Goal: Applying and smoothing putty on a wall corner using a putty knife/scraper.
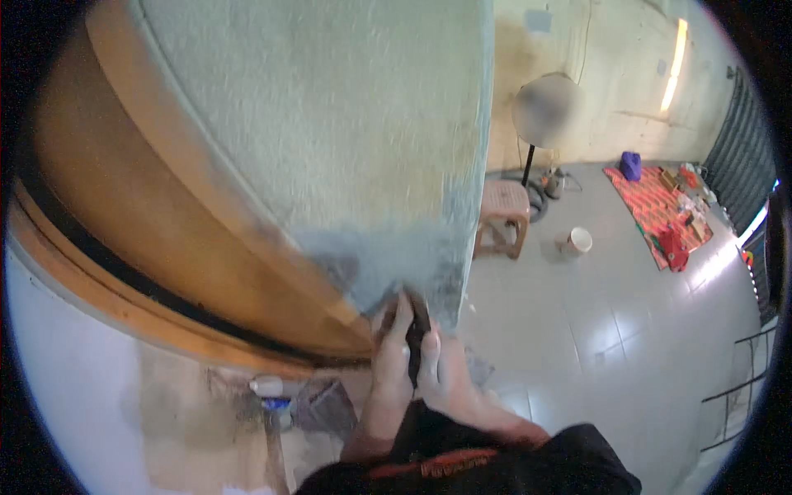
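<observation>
A pale green-white wall panel (330, 107) stands in front of me, with a smeared grey-blue patch (388, 256) low on it. Both hands come together at the bottom of this patch. Between them is a dark, narrow tool (419, 322), whose exact kind I cannot make out. My left hand (391, 337) is closed on its left side, with the fingers by the wall. On the other side, my right hand (439, 371) is also closed around it, with whitish smears on the skin. The fingers partly hide the tool and its contact with the wall.
Left of the wall runs an orange-brown wooden frame (190, 223). To the right are a pink plastic stool (505, 200), a standing fan (547, 111), a white bucket (580, 241) and a red patterned mat (639, 202) with items. A metal rack (730, 396) stands far right.
</observation>
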`<state>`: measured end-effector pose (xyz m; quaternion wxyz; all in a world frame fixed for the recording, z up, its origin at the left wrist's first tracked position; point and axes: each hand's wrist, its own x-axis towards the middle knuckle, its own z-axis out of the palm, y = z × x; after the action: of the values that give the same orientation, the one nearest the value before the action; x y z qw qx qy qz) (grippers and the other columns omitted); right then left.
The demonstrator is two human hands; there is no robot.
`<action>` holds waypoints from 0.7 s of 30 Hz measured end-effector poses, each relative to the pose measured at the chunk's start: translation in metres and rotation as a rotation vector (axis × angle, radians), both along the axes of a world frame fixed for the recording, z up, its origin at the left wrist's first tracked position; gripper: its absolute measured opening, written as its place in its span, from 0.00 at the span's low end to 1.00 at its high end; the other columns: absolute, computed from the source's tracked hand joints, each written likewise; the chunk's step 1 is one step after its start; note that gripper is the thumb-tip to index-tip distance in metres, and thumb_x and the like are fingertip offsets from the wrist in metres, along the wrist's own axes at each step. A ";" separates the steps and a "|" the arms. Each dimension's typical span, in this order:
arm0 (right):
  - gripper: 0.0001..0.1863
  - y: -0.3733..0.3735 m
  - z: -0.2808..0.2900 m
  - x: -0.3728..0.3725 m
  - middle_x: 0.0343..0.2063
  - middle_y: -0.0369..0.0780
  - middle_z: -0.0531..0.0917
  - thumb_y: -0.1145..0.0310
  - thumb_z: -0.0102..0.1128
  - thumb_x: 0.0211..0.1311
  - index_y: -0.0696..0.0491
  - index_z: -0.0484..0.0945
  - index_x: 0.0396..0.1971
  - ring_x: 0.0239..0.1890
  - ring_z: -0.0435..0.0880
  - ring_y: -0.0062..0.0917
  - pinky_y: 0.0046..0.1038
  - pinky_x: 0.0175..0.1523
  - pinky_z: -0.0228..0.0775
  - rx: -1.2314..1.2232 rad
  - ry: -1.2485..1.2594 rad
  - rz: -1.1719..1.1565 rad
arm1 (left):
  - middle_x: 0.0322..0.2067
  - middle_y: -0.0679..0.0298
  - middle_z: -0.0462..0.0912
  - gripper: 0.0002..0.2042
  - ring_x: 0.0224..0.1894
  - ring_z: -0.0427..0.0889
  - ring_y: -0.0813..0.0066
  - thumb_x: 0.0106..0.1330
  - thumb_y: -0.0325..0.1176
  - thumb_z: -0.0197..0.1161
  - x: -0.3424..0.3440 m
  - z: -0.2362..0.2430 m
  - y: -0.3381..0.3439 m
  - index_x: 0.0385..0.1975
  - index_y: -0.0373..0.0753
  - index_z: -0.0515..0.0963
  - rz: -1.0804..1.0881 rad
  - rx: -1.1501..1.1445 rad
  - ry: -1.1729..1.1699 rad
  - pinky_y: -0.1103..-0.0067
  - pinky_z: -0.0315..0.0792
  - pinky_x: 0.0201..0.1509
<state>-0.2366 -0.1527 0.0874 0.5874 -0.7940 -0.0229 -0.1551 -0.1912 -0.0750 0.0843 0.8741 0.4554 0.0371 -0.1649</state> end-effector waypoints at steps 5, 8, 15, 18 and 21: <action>0.20 -0.006 -0.003 0.015 0.35 0.58 0.75 0.68 0.29 0.69 0.65 0.69 0.46 0.40 0.75 0.52 0.38 0.45 0.65 0.018 -0.236 -0.060 | 0.21 0.69 0.73 0.13 0.24 0.71 0.80 0.66 0.44 0.53 0.017 0.008 -0.014 0.27 0.42 0.72 0.144 0.125 -0.002 0.81 0.67 0.30; 0.21 -0.011 0.011 -0.004 0.41 0.61 0.73 0.66 0.30 0.68 0.65 0.67 0.49 0.46 0.73 0.52 0.37 0.48 0.66 -0.061 0.406 0.106 | 0.31 0.68 0.76 0.14 0.32 0.73 0.78 0.65 0.44 0.55 0.003 0.013 -0.006 0.39 0.39 0.74 -0.046 -0.014 0.115 0.81 0.69 0.39; 0.18 -0.004 -0.012 0.026 0.36 0.60 0.73 0.68 0.34 0.67 0.64 0.68 0.47 0.40 0.74 0.52 0.40 0.40 0.67 -0.200 -0.437 -0.253 | 0.34 0.66 0.75 0.14 0.35 0.72 0.78 0.63 0.43 0.57 0.026 -0.015 -0.012 0.39 0.37 0.75 0.010 0.209 -0.096 0.79 0.68 0.40; 0.16 0.004 0.002 0.019 0.32 0.59 0.74 0.68 0.34 0.67 0.63 0.70 0.42 0.36 0.75 0.50 0.42 0.38 0.65 -0.126 -0.135 -0.175 | 0.34 0.65 0.76 0.16 0.35 0.73 0.78 0.64 0.44 0.56 0.015 0.005 -0.004 0.40 0.36 0.75 -0.003 0.184 -0.235 0.79 0.69 0.41; 0.19 -0.010 -0.023 0.013 0.27 0.55 0.74 0.63 0.32 0.70 0.62 0.70 0.37 0.26 0.73 0.44 0.36 0.36 0.64 -0.023 -0.259 -0.244 | 0.31 0.68 0.76 0.16 0.35 0.72 0.80 0.65 0.44 0.55 0.009 0.009 -0.027 0.39 0.35 0.75 -0.019 0.106 0.110 0.81 0.67 0.40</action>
<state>-0.2241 -0.1626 0.0639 0.5474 -0.7708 -0.0038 -0.3260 -0.1824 -0.1022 0.0933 0.8438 0.4917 0.0894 -0.1958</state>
